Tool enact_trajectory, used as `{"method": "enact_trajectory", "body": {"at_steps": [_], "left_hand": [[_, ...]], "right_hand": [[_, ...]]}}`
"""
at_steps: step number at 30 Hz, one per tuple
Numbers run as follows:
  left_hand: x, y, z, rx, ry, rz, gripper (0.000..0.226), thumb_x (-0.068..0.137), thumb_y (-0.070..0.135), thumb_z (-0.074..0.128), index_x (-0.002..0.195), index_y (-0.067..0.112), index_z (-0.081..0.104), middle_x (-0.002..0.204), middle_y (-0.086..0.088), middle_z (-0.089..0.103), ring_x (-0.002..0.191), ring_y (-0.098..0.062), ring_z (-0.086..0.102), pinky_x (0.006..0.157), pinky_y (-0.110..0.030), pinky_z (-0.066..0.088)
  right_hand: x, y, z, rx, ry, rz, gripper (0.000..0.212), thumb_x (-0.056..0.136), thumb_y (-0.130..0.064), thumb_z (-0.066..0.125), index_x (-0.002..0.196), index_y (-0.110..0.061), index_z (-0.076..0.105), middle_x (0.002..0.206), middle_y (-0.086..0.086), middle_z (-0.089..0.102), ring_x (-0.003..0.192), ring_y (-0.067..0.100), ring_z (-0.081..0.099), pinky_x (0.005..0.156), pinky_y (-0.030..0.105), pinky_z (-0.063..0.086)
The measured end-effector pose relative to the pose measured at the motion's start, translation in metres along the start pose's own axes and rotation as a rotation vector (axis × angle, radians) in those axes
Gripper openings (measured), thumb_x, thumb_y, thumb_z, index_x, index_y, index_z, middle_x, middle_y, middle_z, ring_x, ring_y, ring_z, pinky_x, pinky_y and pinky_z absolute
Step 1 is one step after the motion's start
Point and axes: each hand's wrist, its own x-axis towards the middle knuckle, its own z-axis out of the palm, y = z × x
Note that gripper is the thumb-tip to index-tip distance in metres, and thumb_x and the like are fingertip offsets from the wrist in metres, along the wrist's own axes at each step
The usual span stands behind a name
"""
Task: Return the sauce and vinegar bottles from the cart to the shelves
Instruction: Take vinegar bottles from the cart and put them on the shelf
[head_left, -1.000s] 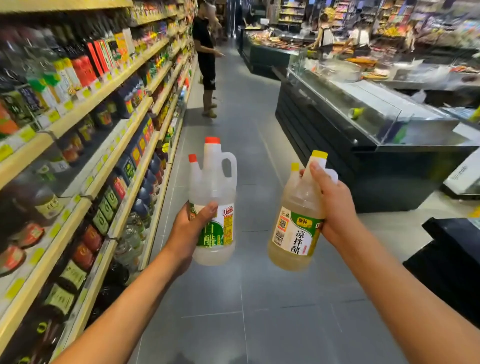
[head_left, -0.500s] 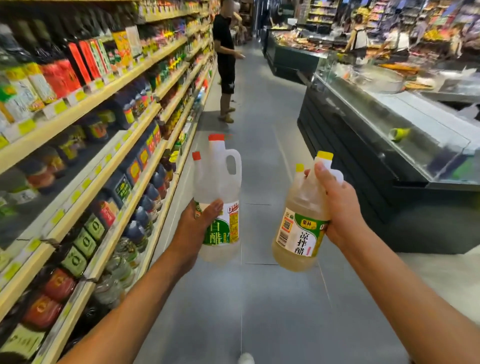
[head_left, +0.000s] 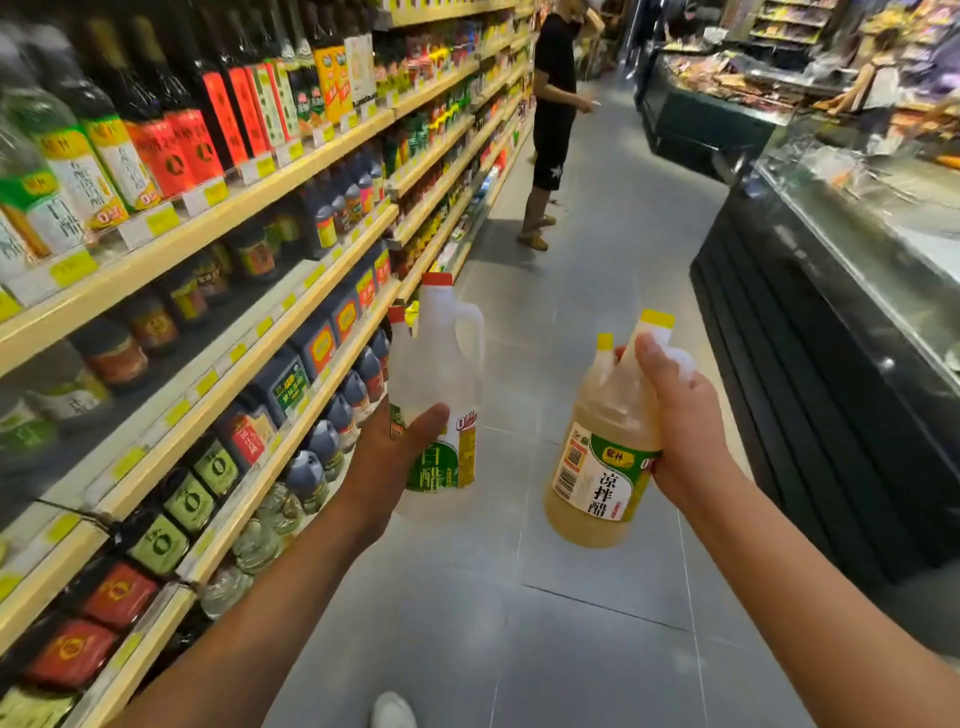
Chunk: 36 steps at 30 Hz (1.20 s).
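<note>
My left hand (head_left: 392, 457) grips two clear white-vinegar bottles (head_left: 441, 395) with red caps and green labels, held upright over the aisle floor. My right hand (head_left: 680, 415) grips two yellowish vinegar bottles (head_left: 602, 467) with yellow caps, tilted a little to the left. Wooden shelves (head_left: 291, 291) run along my left, packed with dark sauce and vinegar bottles. Similar clear bottles with green labels (head_left: 47, 197) stand on an upper shelf at the far left. No cart is in view.
A person in black (head_left: 550, 124) stands further down the aisle by the shelves. A dark chiller counter with a glass top (head_left: 831, 291) lines the right side. Grey tiled floor (head_left: 519, 623) lies between. My shoe tip (head_left: 392, 712) shows at the bottom.
I have moved forward along the aisle; the shelves and the person in black are closer. Both hands still hold their bottles in about the same pose.
</note>
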Motion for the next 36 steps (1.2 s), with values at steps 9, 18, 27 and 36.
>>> {"method": "enact_trajectory", "body": {"at_steps": [9,18,27,36], "left_hand": [[0.105,0.018,-0.072,-0.024,0.081,0.007,0.083,0.063,0.057,0.078,0.136,0.025,0.056,0.116,-0.010,0.073,0.106,-0.034,0.071,0.091,-0.056,0.057],[0.125,0.029,-0.143,0.013,0.389,0.040,0.074,0.060,0.059,0.077,0.125,0.030,0.060,0.109,-0.001,0.076,0.100,-0.024,0.074,0.090,-0.049,0.059],[0.090,0.035,-0.167,-0.033,0.814,0.129,0.053,0.064,0.046,0.077,0.113,0.030,0.061,0.094,0.016,0.077,0.089,-0.006,0.073,0.071,-0.019,0.056],[0.042,0.009,-0.158,-0.078,1.114,0.143,0.069,0.057,0.060,0.079,0.121,0.043,0.059,0.116,0.008,0.074,0.109,-0.016,0.071,0.088,-0.037,0.057]], "right_hand": [[0.110,0.024,0.105,0.012,-0.137,-0.032,0.042,0.086,-0.044,0.069,0.111,-0.010,0.073,0.105,0.014,0.076,0.097,0.035,0.073,0.087,0.053,0.059],[0.179,0.047,0.233,0.010,-0.491,0.070,0.041,0.080,-0.044,0.069,0.107,-0.013,0.070,0.100,0.011,0.076,0.092,0.031,0.074,0.081,0.049,0.060],[0.198,0.069,0.347,0.012,-0.903,0.143,0.038,0.077,-0.046,0.072,0.099,-0.016,0.069,0.095,0.009,0.073,0.089,0.028,0.071,0.082,0.046,0.057],[0.180,0.091,0.401,-0.014,-1.208,0.189,0.026,0.085,-0.043,0.071,0.091,-0.017,0.073,0.091,0.013,0.071,0.087,0.032,0.068,0.083,0.047,0.053]]}}
